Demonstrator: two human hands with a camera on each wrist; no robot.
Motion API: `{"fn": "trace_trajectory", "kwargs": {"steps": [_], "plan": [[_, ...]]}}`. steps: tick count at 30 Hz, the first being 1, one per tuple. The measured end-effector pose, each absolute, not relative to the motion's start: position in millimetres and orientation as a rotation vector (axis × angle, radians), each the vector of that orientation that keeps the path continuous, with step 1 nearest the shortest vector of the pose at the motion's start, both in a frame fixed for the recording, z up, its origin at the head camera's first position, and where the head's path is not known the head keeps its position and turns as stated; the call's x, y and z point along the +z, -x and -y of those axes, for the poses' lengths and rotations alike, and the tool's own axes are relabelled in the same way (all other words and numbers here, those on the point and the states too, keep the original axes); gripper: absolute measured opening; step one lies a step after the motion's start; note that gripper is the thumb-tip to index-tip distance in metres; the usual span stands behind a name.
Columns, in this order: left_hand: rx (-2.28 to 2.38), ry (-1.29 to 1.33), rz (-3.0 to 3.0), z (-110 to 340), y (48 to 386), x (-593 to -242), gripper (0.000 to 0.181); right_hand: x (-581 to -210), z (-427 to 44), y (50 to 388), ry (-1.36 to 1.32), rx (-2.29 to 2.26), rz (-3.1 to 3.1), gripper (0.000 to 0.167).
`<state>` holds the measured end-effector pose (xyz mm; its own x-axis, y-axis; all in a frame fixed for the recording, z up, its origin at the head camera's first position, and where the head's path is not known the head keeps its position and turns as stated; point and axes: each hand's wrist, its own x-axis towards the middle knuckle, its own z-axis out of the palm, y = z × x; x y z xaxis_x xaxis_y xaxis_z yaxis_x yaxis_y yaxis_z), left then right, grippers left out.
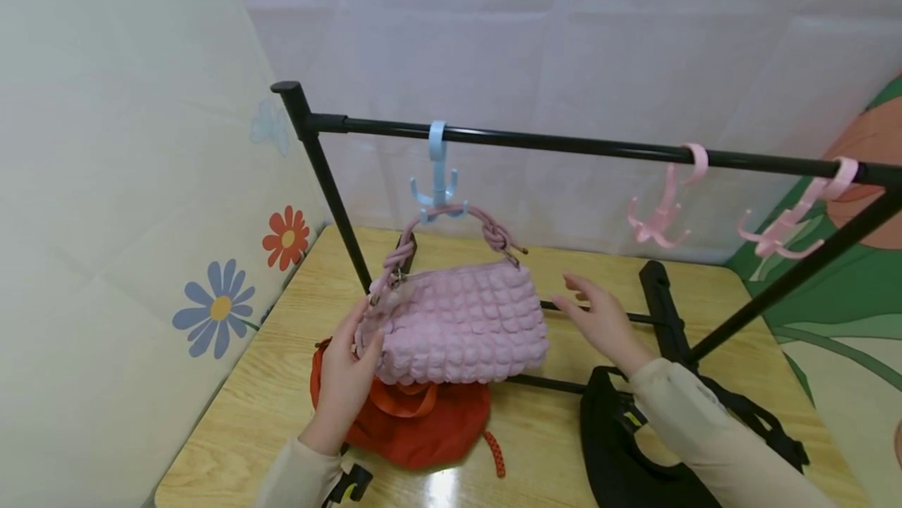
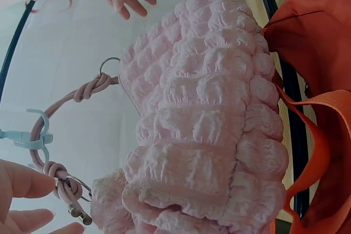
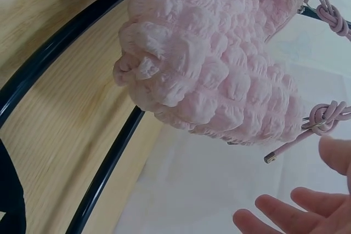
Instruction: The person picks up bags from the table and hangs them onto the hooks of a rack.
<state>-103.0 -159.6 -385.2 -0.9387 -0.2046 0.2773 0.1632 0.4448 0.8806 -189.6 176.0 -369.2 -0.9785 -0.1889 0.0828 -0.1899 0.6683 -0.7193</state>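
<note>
A pink puffy handbag (image 1: 461,328) hangs by its knotted strap (image 1: 496,235) from a light blue hook (image 1: 438,175) on the black rail. At the bag's left end is my left hand (image 1: 347,371), its fingers spread near the strap's lower knot; whether they touch the bag I cannot tell. My right hand (image 1: 602,320) is held apart from the bag's right side, fingers extended and holding nothing. In the right wrist view the handbag (image 3: 208,58) shows its right end, with the right hand's fingers (image 3: 285,215) below the strap knot.
Below the handbag a red bag (image 1: 430,441) lies on the wooden table (image 1: 232,430). A black bag (image 1: 606,445) lies at the right under my right forearm. Pink hooks (image 1: 658,218) hang farther right along the black rail (image 1: 564,142). The rack's right post slants toward me.
</note>
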Motion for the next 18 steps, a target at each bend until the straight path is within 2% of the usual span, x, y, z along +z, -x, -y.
{"fn": "trace_trajectory", "kwargs": {"steps": [18], "plan": [[-1.419,0.115,2.257,150.8,100.3,-388.3,0.044,-373.7,-186.7,182.0,-0.252,1.235,2.873,0.058]]}}
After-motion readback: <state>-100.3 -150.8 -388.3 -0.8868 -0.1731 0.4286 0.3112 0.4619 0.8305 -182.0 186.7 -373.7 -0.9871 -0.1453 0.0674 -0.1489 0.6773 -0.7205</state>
